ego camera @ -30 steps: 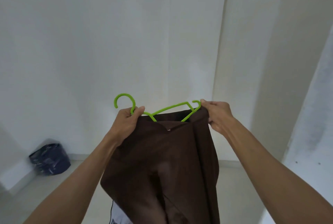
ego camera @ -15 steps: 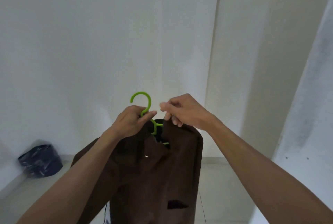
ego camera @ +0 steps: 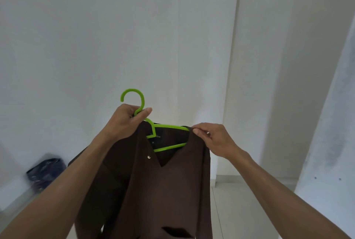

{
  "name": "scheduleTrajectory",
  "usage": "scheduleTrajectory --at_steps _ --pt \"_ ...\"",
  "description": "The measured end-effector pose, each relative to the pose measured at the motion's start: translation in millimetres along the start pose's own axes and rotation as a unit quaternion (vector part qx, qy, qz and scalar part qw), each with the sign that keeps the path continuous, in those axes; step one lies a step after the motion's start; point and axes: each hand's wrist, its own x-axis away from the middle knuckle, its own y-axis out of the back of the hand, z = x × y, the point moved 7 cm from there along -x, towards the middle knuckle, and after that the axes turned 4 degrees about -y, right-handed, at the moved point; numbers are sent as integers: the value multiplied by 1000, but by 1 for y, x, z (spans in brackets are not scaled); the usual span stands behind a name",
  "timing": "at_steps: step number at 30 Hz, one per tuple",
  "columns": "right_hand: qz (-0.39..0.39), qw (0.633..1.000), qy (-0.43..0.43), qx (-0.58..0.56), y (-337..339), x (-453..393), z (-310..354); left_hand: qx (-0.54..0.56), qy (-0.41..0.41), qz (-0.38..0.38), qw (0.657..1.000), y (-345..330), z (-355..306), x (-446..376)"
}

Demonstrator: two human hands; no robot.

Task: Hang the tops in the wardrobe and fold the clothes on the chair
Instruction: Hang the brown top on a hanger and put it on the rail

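- The brown top (ego camera: 165,185) now hangs on the green hanger (ego camera: 153,129), held up before the white wall (ego camera: 115,37).
- Your left hand (ego camera: 127,121) grips the hook's neck.
- Your right hand (ego camera: 213,138), moved outward since half a second ago, pinches the shoulder; it's nearly wardrobe-ready.

Soft, even, rather dim light fills the scene, leaving the white wall (ego camera: 96,37) greyish with no glare. The brown top (ego camera: 163,190) reads dark, its folds hard to make out. The wide lens bends vertical lines at the right edge, and the dark bag (ego camera: 43,173) at lower left looks smeared.
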Motion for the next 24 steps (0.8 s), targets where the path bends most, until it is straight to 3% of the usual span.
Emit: scheduleTrajectory --at_steps 5,8,12,16,20,24 --pt "-46 996 71 35 -5 -6 26 22 1 -6 1000 3 -4 -3" --pt "-13 995 91 35 -14 -14 50 27 -15 19 999 -4 -16 -9" --pt "31 995 75 59 -19 -26 63 29 -19 28 999 -14 -23 -14" --pt "-34 995 35 90 20 -37 45 -29 27 6 999 -5 7 -7" --pt "-77 991 -21 104 62 -40 20 -147 17 3 989 -2 44 19" --pt "-105 990 -47 83 87 -38 10 -124 99 3 987 -14 78 32"
